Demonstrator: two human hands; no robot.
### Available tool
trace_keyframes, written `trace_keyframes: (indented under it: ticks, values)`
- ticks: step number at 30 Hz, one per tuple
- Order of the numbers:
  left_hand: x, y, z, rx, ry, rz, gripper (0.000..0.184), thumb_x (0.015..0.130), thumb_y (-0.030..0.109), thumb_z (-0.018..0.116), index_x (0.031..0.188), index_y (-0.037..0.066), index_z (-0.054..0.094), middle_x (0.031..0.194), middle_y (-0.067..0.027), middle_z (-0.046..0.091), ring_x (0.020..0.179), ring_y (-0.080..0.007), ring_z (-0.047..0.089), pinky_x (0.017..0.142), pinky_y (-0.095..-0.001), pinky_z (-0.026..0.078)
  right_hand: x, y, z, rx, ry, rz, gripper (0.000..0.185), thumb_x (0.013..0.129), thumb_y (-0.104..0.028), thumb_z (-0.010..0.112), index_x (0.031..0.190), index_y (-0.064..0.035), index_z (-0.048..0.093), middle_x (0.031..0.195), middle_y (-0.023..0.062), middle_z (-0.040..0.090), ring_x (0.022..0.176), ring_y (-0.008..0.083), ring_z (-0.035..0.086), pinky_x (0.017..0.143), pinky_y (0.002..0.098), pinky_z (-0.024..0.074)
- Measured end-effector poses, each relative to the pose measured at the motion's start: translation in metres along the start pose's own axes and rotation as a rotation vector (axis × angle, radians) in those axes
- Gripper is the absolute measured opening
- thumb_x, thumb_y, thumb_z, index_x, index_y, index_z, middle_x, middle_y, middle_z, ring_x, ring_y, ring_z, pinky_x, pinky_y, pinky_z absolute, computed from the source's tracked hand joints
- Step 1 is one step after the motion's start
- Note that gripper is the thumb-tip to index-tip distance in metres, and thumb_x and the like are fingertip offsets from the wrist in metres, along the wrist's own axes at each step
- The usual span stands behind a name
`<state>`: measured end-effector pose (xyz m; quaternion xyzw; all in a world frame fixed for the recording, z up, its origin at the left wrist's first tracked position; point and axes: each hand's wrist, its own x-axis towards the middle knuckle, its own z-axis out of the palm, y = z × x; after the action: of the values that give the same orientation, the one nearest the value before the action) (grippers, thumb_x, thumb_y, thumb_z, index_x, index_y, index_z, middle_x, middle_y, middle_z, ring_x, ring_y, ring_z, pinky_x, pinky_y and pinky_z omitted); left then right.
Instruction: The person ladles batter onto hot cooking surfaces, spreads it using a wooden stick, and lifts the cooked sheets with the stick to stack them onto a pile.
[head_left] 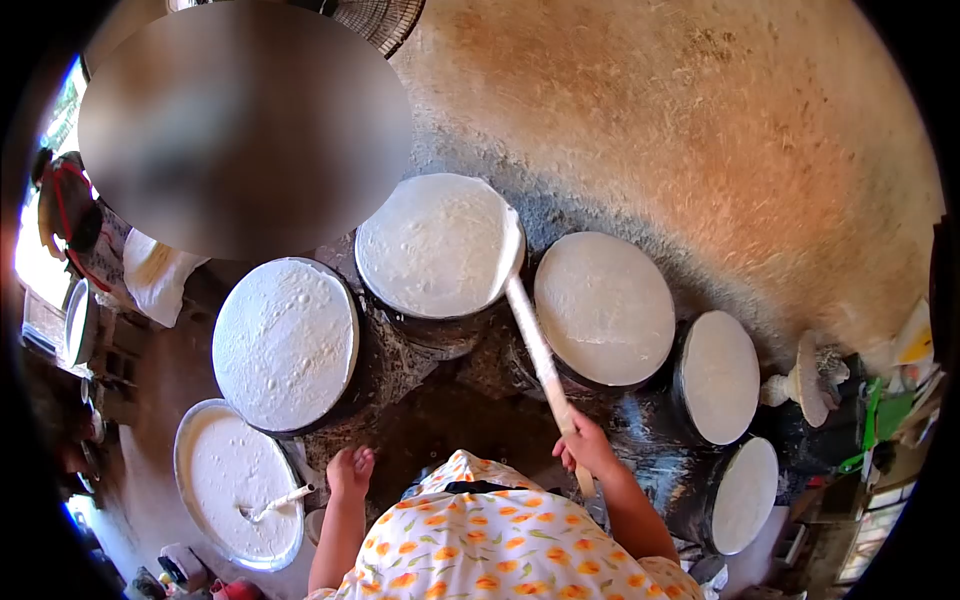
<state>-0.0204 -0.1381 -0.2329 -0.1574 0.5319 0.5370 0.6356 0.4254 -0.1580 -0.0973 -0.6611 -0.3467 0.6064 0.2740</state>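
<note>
My right hand (588, 447) is wrapped round the wooden handle of a long paddle (535, 345). Its white-coated far end lies at the right edge of the round pan (435, 245) at top centre, which is covered in white batter. My left hand (350, 470) is held near my body, fingers partly curled, touching nothing. A basin (240, 485) of white batter stands at the lower left, with a light handle (288, 498) sticking out of it. Between that basin and the centre pan is another pan (285, 345) with bubbly white batter.
To the right, more white-topped round pans (605, 308) (720, 377) (745, 495) curve towards me. A rough brown wall (680, 120) rises behind. Green and yellow objects stand at the far right. A blurred patch hides the upper left.
</note>
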Motion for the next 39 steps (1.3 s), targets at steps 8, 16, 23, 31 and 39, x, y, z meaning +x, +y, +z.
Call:
trace_keyframes:
  ticks: [8, 16, 23, 31, 39]
  values:
    - [0.021, -0.049, 0.208, 1.008, -0.488, 1.292, 0.015, 0.081, 0.007, 0.065, 0.092, -0.003, 0.063, 0.097, -0.0108, 0.059, 0.081, -0.0194, 0.059, 0.066, -0.0264, 0.048, -0.021, 0.037, -0.033, -0.092, -0.065, 0.025, 0.065, 0.084, 0.001, 0.043, 0.143, -0.0227, 0.033, 0.067, 0.0058, 0.06, 0.046, 0.0095, 0.05, 0.044, 0.0255, 0.0443]
    - [0.003, -0.118, 0.385, 1.734, -0.192, 1.516, 0.036, 0.078, 0.025, 0.064, 0.103, -0.002, 0.061, 0.118, -0.0155, 0.05, 0.112, -0.0359, 0.045, 0.093, -0.0451, 0.038, -0.019, 0.035, -0.05, -0.504, 0.034, -0.17, 0.066, 0.076, -0.008, 0.051, 0.138, -0.0285, 0.042, 0.076, 0.0159, 0.064, 0.061, 0.0245, 0.062, 0.065, 0.0333, 0.0514]
    - [0.036, -0.066, 0.396, 1.301, -0.355, 1.653, 0.015, 0.082, 0.008, 0.049, 0.08, 0.001, 0.062, 0.096, -0.0192, 0.059, 0.09, -0.0363, 0.057, 0.079, -0.0424, 0.047, -0.046, 0.042, -0.056, -0.519, 0.153, -0.117, 0.061, 0.078, -0.009, 0.05, 0.136, -0.0282, 0.043, 0.107, 0.018, 0.063, 0.086, 0.0362, 0.064, 0.078, 0.0396, 0.051]
    - [-0.028, 0.072, 0.353, 1.05, -0.415, 1.925, 0.01, 0.081, 0.002, 0.058, 0.074, -0.002, 0.052, 0.103, -0.0208, 0.058, 0.101, -0.0341, 0.055, 0.087, -0.0387, 0.044, -0.058, 0.096, -0.016, -0.358, 0.36, -0.189, 0.058, 0.079, -0.008, 0.052, 0.135, -0.0185, 0.045, 0.122, 0.0124, 0.059, 0.081, 0.0205, 0.065, 0.077, 0.0305, 0.0515]
    - [-0.021, 0.14, 0.383, 1.018, -0.781, 1.684, 0.013, 0.082, -0.002, 0.057, 0.095, -0.007, 0.06, 0.105, -0.0075, 0.06, 0.091, -0.0173, 0.056, 0.082, -0.0283, 0.046, -0.098, 0.089, 0.044, -0.164, 0.635, -0.144, 0.058, 0.083, -0.012, 0.051, 0.138, -0.0287, 0.041, 0.115, 0.0128, 0.061, 0.077, 0.0307, 0.063, 0.07, 0.0355, 0.0506]
